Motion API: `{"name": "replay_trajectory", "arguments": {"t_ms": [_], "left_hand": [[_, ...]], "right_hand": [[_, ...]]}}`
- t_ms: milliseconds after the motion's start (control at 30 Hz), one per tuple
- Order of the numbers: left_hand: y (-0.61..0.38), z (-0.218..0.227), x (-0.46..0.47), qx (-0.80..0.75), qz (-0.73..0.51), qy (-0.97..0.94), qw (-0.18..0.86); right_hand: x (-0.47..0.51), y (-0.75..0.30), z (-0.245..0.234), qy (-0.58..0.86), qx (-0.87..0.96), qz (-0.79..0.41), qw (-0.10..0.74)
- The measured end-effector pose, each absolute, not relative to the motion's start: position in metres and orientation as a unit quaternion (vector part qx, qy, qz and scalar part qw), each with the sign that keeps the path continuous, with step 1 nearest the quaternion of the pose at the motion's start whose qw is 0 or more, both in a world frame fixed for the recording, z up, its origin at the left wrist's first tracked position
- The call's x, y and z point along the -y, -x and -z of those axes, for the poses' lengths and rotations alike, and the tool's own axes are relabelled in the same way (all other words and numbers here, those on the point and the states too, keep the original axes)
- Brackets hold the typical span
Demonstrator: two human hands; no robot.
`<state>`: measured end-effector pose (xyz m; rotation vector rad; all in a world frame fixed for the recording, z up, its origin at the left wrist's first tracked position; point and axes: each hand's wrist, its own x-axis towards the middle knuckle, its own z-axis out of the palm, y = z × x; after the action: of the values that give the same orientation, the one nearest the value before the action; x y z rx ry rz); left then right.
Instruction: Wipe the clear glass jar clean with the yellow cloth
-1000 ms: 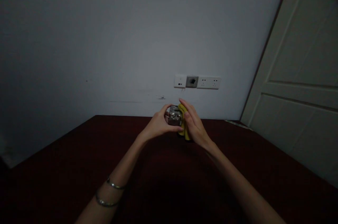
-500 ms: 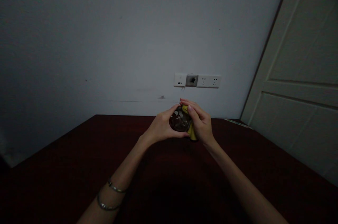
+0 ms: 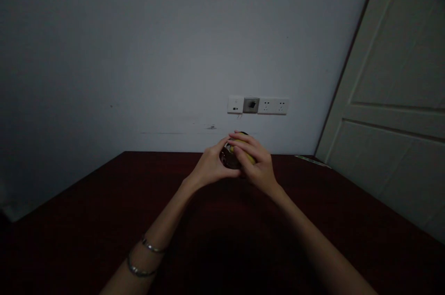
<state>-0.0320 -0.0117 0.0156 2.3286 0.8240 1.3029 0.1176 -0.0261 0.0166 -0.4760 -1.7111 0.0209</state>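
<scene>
Shifting up and over since the earlier frame: right hand (image 3: 257,166) and cloth (image 3: 250,158), now covering the upper right of the glass (image 3: 229,160) instead of lying at its right with a tail hanging below.

Filling the background with wall (image 3: 167,54), pale and scuffed. Spreading beneath: table (image 3: 104,211), dark red. Leaning into view at right: door (image 3: 392,156), panelled. Lining the wall beyond the hands: sockets (image 3: 273,106), in a row.

Gripping, left hand (image 3: 210,165): thumb below, fingers above, pinching glass in the curve between; not showing far fingertips, so not telling whether spread. Pressing, right hand: fingers close together over cloth, thumb bent against its near side. Wearing bracelets (image 3: 139,271), two, above the left wrist. Bunching under the right fingers: cloth, yellow. Sitting between both hands, seemingly raised off the table: glass, brownish, shiny, mostly hidden.

Judging the step as rubbing: calling for keeping the left pinch steady, holding cloth flat, pressing evenly, turning glass little by little; risking a slip if loosening both grips together.
</scene>
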Motion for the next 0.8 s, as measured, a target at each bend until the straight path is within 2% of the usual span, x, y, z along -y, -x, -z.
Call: {"name": "replay_trajectory", "arguments": {"t_ms": [133,200,333,467,567,800], "left_hand": [[0.030,-0.018,0.016,-0.287,-0.443,-0.836,0.150],[0.029,-0.017,0.017,-0.297,-0.440,-0.834,0.148],[0.028,-0.012,0.013,-0.319,-0.445,-0.821,0.160],[0.029,-0.006,0.002,-0.330,-0.454,-0.803,0.201],[0.030,-0.005,0.000,-0.319,-0.458,-0.805,0.202],[0.030,-0.012,0.012,-0.329,-0.441,-0.810,0.203]], "right_hand": [[0.015,-0.121,-0.018,0.263,0.676,-0.162,0.669],[0.011,-0.123,-0.018,0.274,0.664,-0.194,0.668],[0.015,-0.121,-0.016,0.250,0.713,-0.100,0.647],[0.024,-0.119,-0.014,0.204,0.803,0.046,0.558],[0.025,-0.119,-0.013,0.176,0.835,0.091,0.513],[0.014,-0.119,-0.011,0.239,0.719,-0.054,0.650]]}}
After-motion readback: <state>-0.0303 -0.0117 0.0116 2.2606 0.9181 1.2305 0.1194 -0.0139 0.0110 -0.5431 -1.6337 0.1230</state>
